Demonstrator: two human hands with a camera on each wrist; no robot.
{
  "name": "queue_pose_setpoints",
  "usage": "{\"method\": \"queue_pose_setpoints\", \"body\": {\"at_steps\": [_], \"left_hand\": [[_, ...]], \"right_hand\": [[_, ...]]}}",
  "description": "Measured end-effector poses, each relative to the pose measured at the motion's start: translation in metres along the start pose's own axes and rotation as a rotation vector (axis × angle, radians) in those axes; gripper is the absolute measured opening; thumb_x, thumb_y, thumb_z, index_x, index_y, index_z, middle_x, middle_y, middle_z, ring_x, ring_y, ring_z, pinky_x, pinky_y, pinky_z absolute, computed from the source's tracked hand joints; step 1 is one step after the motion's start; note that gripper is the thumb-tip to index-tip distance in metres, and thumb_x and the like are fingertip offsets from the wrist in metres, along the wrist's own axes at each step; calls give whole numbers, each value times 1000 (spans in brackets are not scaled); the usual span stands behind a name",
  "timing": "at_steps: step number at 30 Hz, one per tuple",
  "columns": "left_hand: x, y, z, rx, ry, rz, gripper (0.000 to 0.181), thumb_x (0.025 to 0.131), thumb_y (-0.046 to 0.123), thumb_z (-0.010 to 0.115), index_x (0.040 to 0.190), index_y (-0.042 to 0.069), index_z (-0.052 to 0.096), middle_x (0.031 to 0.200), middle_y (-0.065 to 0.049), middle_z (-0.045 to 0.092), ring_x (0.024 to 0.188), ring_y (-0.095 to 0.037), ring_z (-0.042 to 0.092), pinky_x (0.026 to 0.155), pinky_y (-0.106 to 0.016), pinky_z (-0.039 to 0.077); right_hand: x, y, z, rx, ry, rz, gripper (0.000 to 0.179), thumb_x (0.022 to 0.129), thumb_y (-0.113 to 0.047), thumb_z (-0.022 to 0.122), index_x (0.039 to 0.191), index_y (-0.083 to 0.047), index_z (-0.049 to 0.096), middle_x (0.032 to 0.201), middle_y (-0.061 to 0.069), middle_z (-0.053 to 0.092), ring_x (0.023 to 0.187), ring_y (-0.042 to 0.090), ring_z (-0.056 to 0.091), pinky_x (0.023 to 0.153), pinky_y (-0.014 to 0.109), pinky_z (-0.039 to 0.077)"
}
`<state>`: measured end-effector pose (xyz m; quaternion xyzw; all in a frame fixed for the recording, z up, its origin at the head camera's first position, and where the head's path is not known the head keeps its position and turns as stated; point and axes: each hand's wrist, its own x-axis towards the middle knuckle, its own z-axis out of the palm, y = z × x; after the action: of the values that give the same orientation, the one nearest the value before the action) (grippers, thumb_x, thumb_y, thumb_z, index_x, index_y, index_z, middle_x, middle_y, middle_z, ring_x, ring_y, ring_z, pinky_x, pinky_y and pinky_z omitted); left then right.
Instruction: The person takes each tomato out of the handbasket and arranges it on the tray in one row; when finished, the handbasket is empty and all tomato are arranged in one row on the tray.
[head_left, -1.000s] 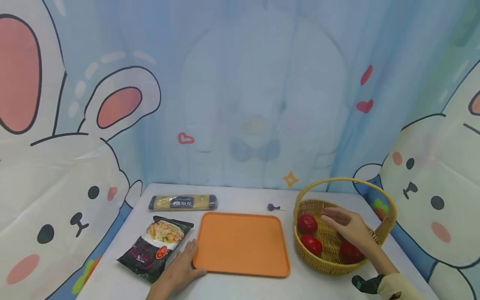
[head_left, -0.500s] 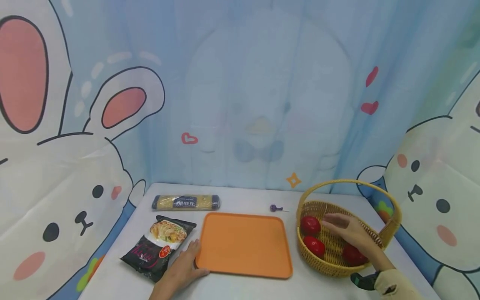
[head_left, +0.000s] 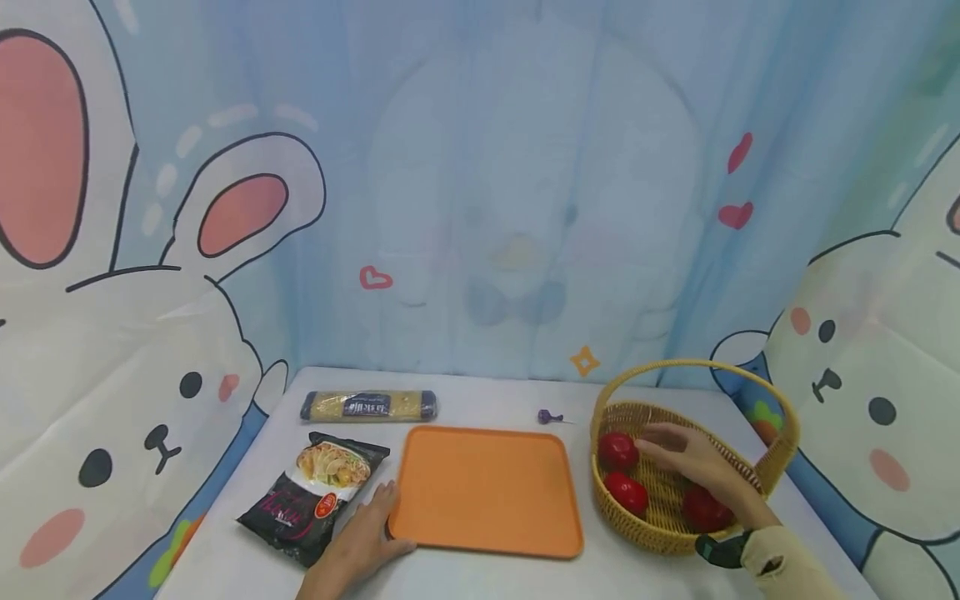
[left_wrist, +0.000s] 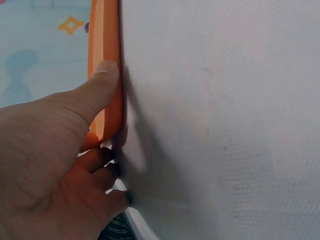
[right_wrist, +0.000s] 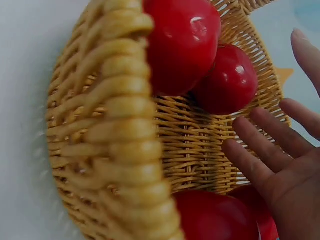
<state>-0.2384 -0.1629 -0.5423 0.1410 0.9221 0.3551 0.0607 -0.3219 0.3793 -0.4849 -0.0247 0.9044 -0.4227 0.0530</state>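
My left hand [head_left: 358,540] rests at the near left corner of an orange tray [head_left: 487,492]. Its thumb [left_wrist: 102,82] lies against the tray's near rim in the left wrist view, with the other fingers by the left side. Over a yellow wicker basket [head_left: 652,540] on the right, my right hand [head_left: 692,458] reaches in with fingers spread and holds nothing. Several glossy red apples lie inside. One apple [head_left: 617,452] sits just left of the right fingertips, with another apple [head_left: 626,494] nearer me; a third apple [head_left: 703,510] is partly hidden under the wrist.
Left of the tray lies a black noodle packet [head_left: 315,496], close to my left hand. A clear pack of pasta [head_left: 369,406] lies behind it. A small purple object [head_left: 549,416] is near the back edge of the white table. The basket's handle [head_left: 693,364] arches high.
My right hand has shifted slightly left and lower inside the basket, closer to the leftmost apples. The left hand and tray stay in place; the head view sways a little.
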Motion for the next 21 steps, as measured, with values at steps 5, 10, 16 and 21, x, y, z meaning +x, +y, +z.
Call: {"method": "queue_pose_setpoints", "body": {"at_steps": [5, 10, 16, 21], "left_hand": [[0, 0, 2, 10, 25, 0, 92, 89, 28, 90, 156, -13, 43, 165, -35, 38, 156, -54, 30, 128, -72, 24], [-1, -1, 2, 13, 12, -22, 92, 89, 28, 91, 157, -12, 44, 166, -34, 38, 157, -53, 30, 128, -71, 24], [0, -1, 1, 34, -9, -45, 93, 89, 30, 91, 158, -10, 43, 166, -33, 38, 157, -53, 31, 127, -72, 27], [-1, 1, 0, 34, -4, -41, 92, 89, 29, 91, 158, -10, 44, 166, -34, 38, 156, -53, 31, 128, -71, 26]], "right_hand": [[5, -1, 0, -59, -32, -17, 81, 104, -46, 72, 155, 10, 45, 146, 36, 58, 123, 44, 69, 95, 51, 67], [9, 1, 6, -80, -76, 4, 86, 100, -48, 77, 157, 7, 44, 144, 34, 61, 126, 48, 65, 92, 50, 67], [15, -2, 13, -49, -103, -17, 85, 98, -45, 81, 157, 6, 46, 144, 33, 61, 126, 47, 65, 92, 51, 68], [23, -6, 17, -80, -109, -56, 85, 99, -44, 80, 157, 7, 45, 147, 34, 59, 130, 50, 61, 92, 53, 67]]}}
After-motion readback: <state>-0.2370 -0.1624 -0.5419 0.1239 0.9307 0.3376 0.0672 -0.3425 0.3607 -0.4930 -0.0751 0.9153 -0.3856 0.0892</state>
